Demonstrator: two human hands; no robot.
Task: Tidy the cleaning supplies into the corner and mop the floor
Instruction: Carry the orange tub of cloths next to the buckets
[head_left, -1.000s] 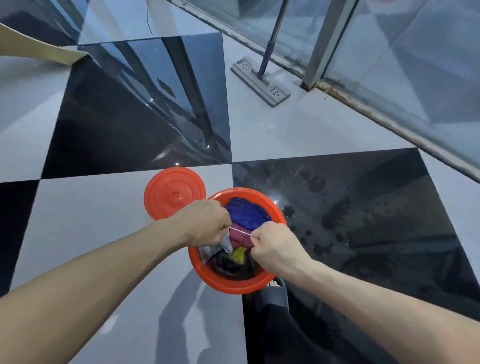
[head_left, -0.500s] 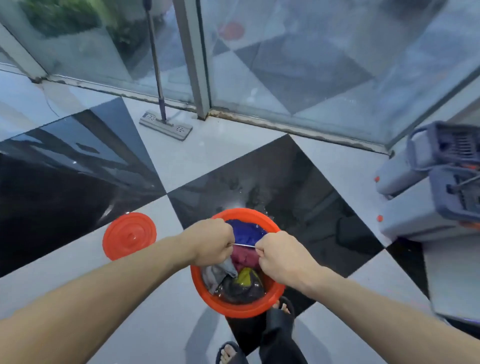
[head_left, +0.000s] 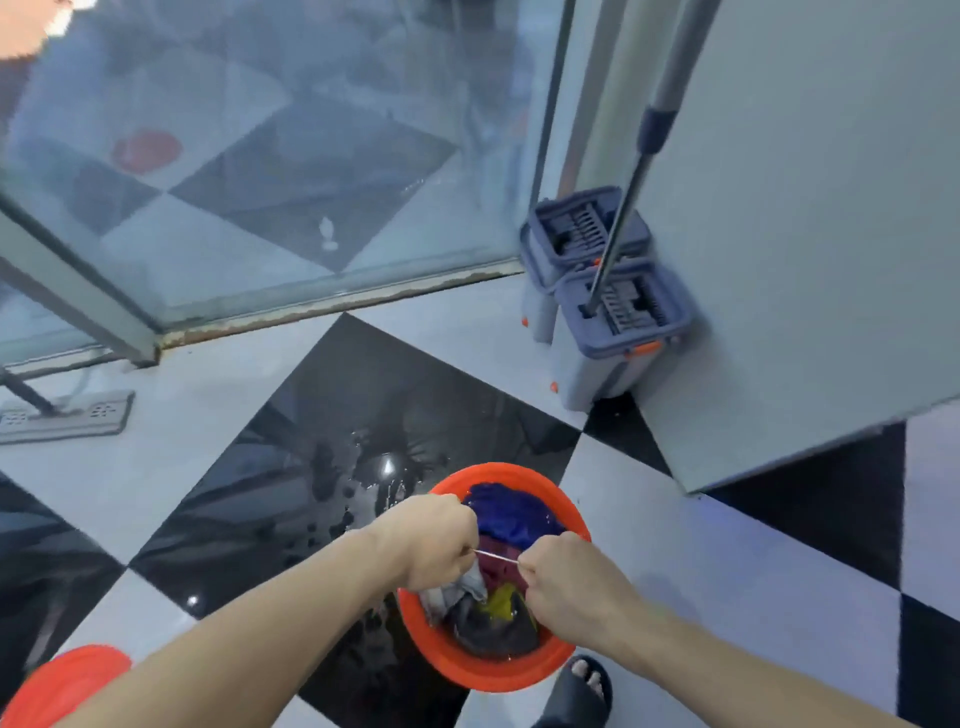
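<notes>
An orange bucket full of wet coloured cloths hangs in front of me above the checkered floor. My left hand and my right hand both grip its thin wire handle, fists close together over the bucket. The bucket's orange lid lies on the floor at the bottom left. Two grey-blue mop buckets stand in the corner by the wall, a mop handle rising out of the nearer one. A flat mop head rests on the floor at the left.
A glass wall with a rusty bottom rail runs across the back. A grey wall juts out on the right. The black tile ahead of the bucket is wet with splashes. My sandalled foot shows below the bucket.
My view has swung right towards the corner: the mop buckets have come nearer the centre. The lid and flat mop have slid left. Both hands keep gripping the bucket handle.
</notes>
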